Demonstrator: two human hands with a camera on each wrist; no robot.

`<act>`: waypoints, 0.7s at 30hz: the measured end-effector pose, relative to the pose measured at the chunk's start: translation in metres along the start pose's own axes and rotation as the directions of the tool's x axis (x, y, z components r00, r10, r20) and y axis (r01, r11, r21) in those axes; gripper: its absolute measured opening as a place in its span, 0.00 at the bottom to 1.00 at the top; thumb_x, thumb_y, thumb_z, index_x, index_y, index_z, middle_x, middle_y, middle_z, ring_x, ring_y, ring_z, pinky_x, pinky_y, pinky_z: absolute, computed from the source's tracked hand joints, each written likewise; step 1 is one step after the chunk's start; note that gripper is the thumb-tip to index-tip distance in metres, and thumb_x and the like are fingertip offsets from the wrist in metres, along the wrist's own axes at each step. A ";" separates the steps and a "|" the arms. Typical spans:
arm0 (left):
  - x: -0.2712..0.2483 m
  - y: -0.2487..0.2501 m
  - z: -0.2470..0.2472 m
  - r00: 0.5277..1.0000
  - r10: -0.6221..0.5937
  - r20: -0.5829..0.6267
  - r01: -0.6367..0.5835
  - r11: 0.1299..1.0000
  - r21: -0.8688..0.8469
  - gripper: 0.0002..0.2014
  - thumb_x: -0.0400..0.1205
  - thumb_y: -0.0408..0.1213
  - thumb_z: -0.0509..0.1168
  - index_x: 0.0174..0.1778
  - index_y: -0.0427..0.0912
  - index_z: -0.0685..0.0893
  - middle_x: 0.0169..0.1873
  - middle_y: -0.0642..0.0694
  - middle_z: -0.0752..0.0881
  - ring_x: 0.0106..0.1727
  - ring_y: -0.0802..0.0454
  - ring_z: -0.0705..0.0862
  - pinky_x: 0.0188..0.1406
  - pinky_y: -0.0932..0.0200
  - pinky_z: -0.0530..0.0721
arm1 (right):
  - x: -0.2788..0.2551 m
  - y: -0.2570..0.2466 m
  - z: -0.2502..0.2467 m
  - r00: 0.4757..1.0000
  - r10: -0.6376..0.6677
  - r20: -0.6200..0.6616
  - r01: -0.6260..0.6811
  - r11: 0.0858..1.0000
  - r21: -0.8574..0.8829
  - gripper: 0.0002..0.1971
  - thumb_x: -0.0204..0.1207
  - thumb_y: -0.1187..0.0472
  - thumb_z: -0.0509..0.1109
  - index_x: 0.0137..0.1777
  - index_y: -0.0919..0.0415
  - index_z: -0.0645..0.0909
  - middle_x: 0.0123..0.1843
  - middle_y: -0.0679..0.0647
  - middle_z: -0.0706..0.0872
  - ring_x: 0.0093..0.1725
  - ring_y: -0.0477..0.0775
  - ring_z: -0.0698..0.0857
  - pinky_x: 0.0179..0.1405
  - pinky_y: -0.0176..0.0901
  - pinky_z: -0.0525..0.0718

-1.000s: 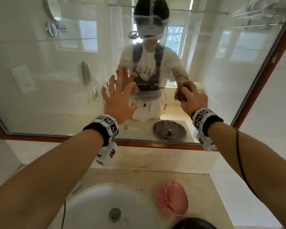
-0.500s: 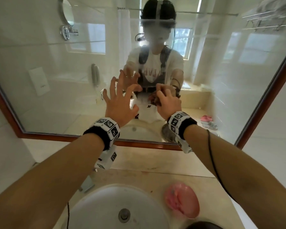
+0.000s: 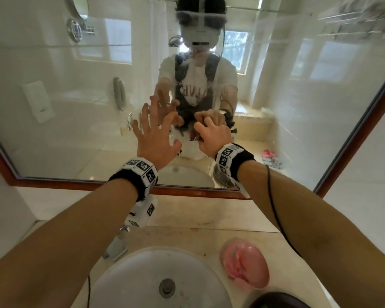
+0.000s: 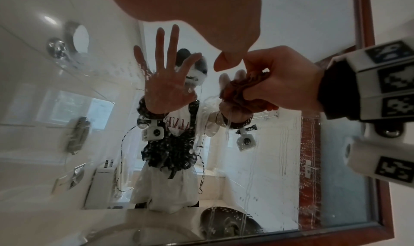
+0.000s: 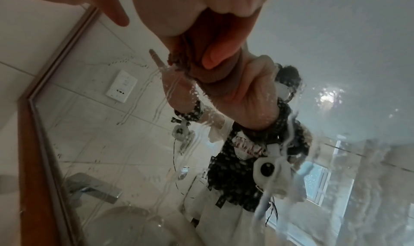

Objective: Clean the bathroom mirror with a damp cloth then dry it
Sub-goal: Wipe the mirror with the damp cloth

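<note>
Hiding cloth: right hand.

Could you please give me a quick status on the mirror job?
Left hand open, spread. Right hand grips bunched cloth against mirror. Glass wet, streaked. Nothing blocking.

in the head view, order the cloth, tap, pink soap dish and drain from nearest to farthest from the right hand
From the right hand:
1. Cloth, bunched in its grip against the mirror.
2. Tap, below left on the counter, and pink soap dish, below right: too close to call.
3. Drain, in the basin.
</note>
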State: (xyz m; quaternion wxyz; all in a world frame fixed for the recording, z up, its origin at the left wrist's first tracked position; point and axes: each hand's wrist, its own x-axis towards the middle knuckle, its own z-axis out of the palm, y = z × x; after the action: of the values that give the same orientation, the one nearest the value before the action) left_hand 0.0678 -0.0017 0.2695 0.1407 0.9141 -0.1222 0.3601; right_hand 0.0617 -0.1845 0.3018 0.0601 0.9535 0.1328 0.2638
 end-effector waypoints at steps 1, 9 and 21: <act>0.001 0.004 0.001 1.000 0.002 0.005 -0.002 1.000 -0.007 0.37 0.75 0.53 0.70 0.79 0.57 0.62 0.87 0.38 0.43 0.87 0.34 0.44 0.77 0.22 0.55 | 0.000 0.002 0.000 1.000 -0.008 0.004 0.008 1.000 -0.005 0.14 0.79 0.56 0.63 0.64 0.56 0.75 0.59 0.59 0.78 0.40 0.59 0.76 0.35 0.46 0.69; 0.006 0.033 0.012 1.000 0.009 -0.024 -0.009 1.000 -0.004 0.37 0.74 0.50 0.72 0.78 0.57 0.62 0.87 0.37 0.44 0.86 0.33 0.46 0.77 0.22 0.56 | -0.014 0.035 -0.003 0.999 -0.033 -0.029 0.034 0.999 0.028 0.14 0.77 0.58 0.66 0.62 0.58 0.79 0.56 0.61 0.80 0.38 0.62 0.80 0.33 0.46 0.69; 0.027 0.158 0.031 0.999 0.013 0.030 -0.011 0.997 -0.080 0.35 0.77 0.49 0.69 0.80 0.55 0.66 0.87 0.39 0.42 0.87 0.35 0.42 0.79 0.23 0.52 | -0.078 0.185 -0.018 0.989 0.144 -0.031 -0.144 0.989 -0.008 0.15 0.77 0.58 0.64 0.64 0.54 0.77 0.63 0.59 0.78 0.48 0.66 0.82 0.40 0.50 0.76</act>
State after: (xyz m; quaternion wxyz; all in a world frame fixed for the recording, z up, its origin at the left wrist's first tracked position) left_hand 0.0544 -0.1629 0.2934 0.1729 0.9124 -0.1442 0.3419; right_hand 0.0287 -0.3826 0.3136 0.0436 0.9562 0.0630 0.2826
